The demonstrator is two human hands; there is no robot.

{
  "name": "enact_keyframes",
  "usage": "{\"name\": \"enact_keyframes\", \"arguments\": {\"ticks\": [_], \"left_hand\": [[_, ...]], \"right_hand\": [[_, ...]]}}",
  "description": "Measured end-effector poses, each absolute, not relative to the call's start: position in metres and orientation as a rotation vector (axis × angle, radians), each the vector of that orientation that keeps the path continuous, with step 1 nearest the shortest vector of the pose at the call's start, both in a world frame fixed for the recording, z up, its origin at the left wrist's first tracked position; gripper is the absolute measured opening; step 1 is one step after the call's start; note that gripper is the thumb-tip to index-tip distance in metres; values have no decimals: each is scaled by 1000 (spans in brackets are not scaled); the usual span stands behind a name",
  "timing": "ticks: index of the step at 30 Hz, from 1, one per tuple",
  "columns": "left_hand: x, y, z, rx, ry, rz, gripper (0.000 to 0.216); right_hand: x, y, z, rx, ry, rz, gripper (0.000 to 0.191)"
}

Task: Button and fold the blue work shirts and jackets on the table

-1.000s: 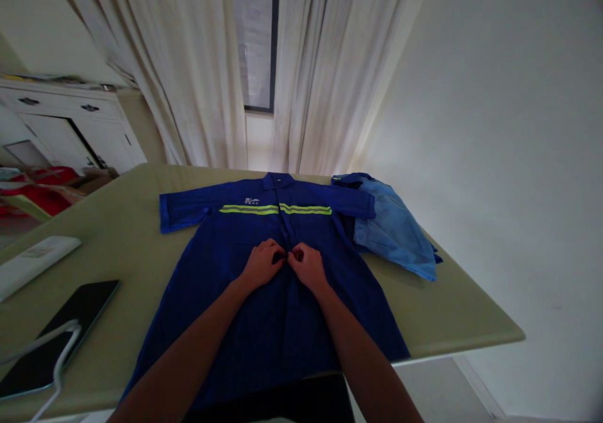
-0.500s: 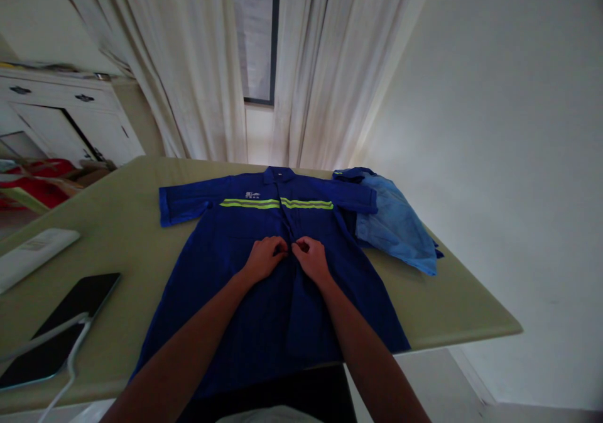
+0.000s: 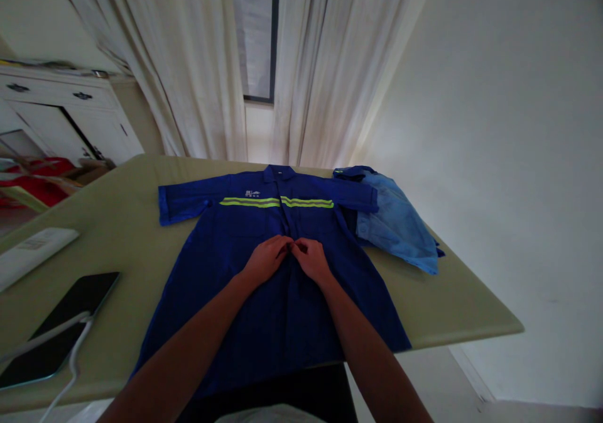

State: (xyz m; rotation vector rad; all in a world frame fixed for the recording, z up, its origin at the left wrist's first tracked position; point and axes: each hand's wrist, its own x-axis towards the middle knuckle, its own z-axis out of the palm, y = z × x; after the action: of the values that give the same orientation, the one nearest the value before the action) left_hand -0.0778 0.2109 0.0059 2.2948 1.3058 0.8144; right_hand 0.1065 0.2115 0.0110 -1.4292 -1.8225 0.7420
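A dark blue short-sleeved work shirt [image 3: 235,234] lies spread on the table, collar away from me, with a yellow-green reflective band across its chest. At the middle of its front opening, my left hand [image 3: 269,256] pinches the fabric edge. My right hand [image 3: 311,258] pinches the same front edge from the other side, and the fingertips of both hands meet. Whatever small part sits between the fingertips is hidden. Below the hands the shirt's front panels lie flat and run to the near table edge.
On the right, a light blue garment [image 3: 396,228] lies partly under the shirt's sleeve. At the left of the table [image 3: 125,222] are a black phone [image 3: 56,329] with a white cable [image 3: 73,360] and a white flat object [image 3: 35,253]. Curtains [image 3: 188,65] hang behind.
My hands have come together at the front opening, closing the small gap between their fingertips. The front edges below them now lie closer together.
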Motion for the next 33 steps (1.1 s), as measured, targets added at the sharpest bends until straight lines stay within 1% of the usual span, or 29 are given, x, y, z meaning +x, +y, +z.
{"name": "enact_keyframes", "arguments": {"ticks": [4, 10, 15, 18, 24, 30, 33], "left_hand": [[-78, 211, 5, 2292, 1320, 790, 30], [-76, 208, 10, 2344, 1415, 719, 27], [-77, 209, 8, 2371, 1480, 651, 19], [-78, 210, 8, 2349, 1469, 640, 20], [-79, 212, 12, 2287, 1420, 678, 23], [-86, 215, 19, 2240, 1326, 741, 15], [-88, 216, 18, 2204, 1332, 737, 16]], "right_hand": [[106, 211, 13, -1460, -1871, 700, 26], [104, 209, 19, -1494, -1889, 691, 24], [103, 210, 20, -1496, -1908, 665, 23], [103, 210, 20, -1498, -1912, 660, 24], [103, 210, 20, -1496, -1923, 689, 24], [104, 211, 18, -1489, -1923, 689, 22], [104, 211, 18, -1492, -1931, 673, 21]]}}
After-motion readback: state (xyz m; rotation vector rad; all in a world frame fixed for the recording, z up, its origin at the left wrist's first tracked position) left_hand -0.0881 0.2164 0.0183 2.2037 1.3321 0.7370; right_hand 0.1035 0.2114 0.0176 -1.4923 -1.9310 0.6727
